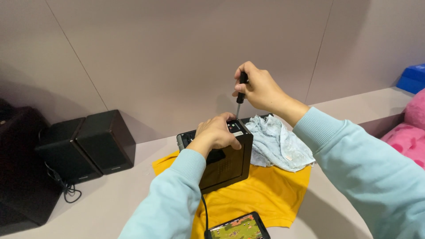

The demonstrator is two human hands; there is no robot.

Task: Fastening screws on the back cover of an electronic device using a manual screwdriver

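Screwdriver (241, 94) upright over black box (223, 161) top edge

Box (221, 163) on cloth (270, 194), speakers (88, 144) left

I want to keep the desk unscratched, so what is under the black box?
The black box stands on a yellow cloth spread over the desk. The cloth shows around its front and sides; whatever lies directly under the box is hidden.
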